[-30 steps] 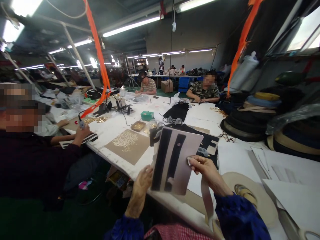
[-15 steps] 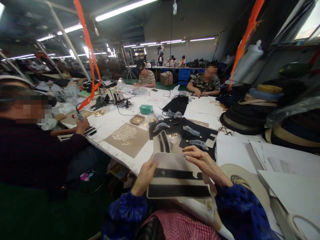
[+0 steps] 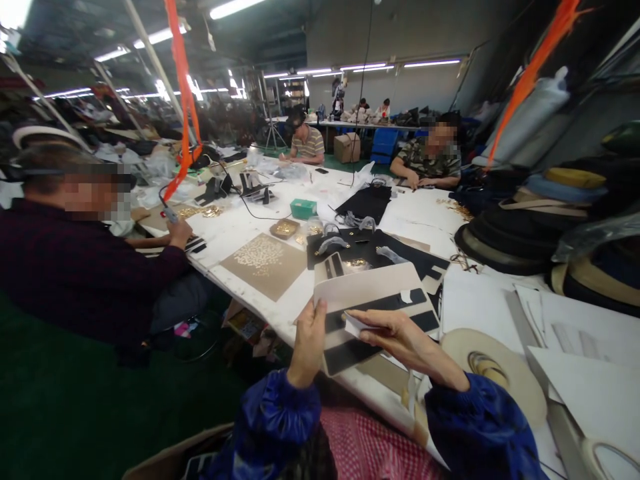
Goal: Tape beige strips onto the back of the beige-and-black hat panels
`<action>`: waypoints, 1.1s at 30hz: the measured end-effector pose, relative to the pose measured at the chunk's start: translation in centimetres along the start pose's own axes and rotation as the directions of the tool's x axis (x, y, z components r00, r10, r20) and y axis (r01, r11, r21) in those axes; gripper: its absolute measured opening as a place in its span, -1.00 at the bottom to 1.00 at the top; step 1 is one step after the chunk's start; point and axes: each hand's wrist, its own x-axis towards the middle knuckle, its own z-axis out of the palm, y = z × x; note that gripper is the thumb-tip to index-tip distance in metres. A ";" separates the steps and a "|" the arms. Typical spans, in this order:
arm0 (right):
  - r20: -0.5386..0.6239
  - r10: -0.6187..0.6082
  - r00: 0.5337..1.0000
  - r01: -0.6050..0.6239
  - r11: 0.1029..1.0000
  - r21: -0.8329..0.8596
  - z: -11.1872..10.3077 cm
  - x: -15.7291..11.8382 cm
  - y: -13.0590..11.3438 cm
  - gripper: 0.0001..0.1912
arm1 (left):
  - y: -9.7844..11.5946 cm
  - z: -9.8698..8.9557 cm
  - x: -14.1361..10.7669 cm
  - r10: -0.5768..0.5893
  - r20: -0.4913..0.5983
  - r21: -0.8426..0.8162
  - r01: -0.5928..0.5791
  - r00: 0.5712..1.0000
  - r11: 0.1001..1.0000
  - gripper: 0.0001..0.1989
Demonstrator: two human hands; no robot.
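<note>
A cream panel with two black stripes (image 3: 370, 287) is tilted up over the near edge of the table. My left hand (image 3: 309, 343) grips its left edge, thumb on the face. Between the fingers of my right hand (image 3: 407, 337) is a small white piece that looks like paper (image 3: 358, 325). It lies close over the upper black stripe, near a small round spot; whether it touches the panel I cannot tell. Another white scrap (image 3: 407, 297) sits at the right part of that stripe. Behind the panel are black pieces with plastic-wrapped handles (image 3: 333, 247).
A brown board (image 3: 280, 283) bears many small pale pieces. Beyond it stand a box of gold-coloured parts (image 3: 284, 229) and a green box (image 3: 303, 209). A tape roll (image 3: 520, 380) lies at right. One co-worker (image 3: 95, 247) sits at left; two others sit across the table.
The panel has turned and tilted. My right hand has come down from its top edge to the upper stripe, where the white piece now shows in its fingers. The view has shifted slightly left.
</note>
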 end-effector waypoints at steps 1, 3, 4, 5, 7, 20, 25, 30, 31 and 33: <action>-0.028 0.007 1.000 -0.008 0.999 -0.043 0.1 0.0 -0.1 -0.55 | -0.1 0.2 -0.3 -0.029 0.007 -0.041 0.029 1.000 0.999 -0.59; -0.121 0.001 0.993 -0.017 0.991 -0.132 0.4 0.0 0.0 -0.53 | -0.2 0.6 -0.9 -0.112 0.035 -0.138 0.116 0.993 0.984 -0.59; -0.174 -0.008 0.985 -0.019 0.989 -0.149 0.5 0.0 0.0 -0.53 | -0.3 0.7 -1.1 -0.159 0.048 -0.185 0.165 0.986 0.969 -0.58; -0.223 -0.018 0.975 -0.014 0.990 -0.140 0.7 0.0 0.1 -0.54 | -0.3 0.9 -1.3 -0.195 0.053 -0.221 0.202 0.979 0.954 -0.58; -0.279 -0.031 0.960 0.008 0.997 -0.081 0.9 -0.2 0.3 -0.57 | -0.3 1.2 -1.5 -0.226 0.041 -0.256 0.229 0.973 0.939 -0.58; -0.084 -0.124 0.989 0.085 0.926 -0.367 0.8 -0.5 -0.3 -0.71 | 1.3 1.4 -2.2 -0.200 0.108 -0.247 0.221 0.974 0.943 -0.52; -0.007 -0.127 0.992 0.105 0.851 -0.515 0.9 -0.2 -0.3 -0.72 | 1.3 1.4 -2.1 -0.274 0.115 -0.287 0.296 0.955 0.911 -0.46; 0.025 -0.025 0.999 0.035 0.794 -0.607 1.4 -0.2 -0.3 -0.66 | 0.8 1.3 -1.7 -0.251 0.103 -0.263 0.270 0.962 0.926 -0.64; 0.015 -0.007 1.000 0.015 0.789 -0.615 1.6 -0.2 -0.4 -0.64 | 0.7 1.4 -1.6 -0.241 0.094 -0.264 0.257 0.966 0.930 -0.65; -0.035 0.020 0.999 -0.037 0.790 -0.613 2.1 -0.2 -0.5 -0.61 | 0.7 1.7 -1.5 -0.229 0.055 -0.252 0.236 0.972 0.939 -0.65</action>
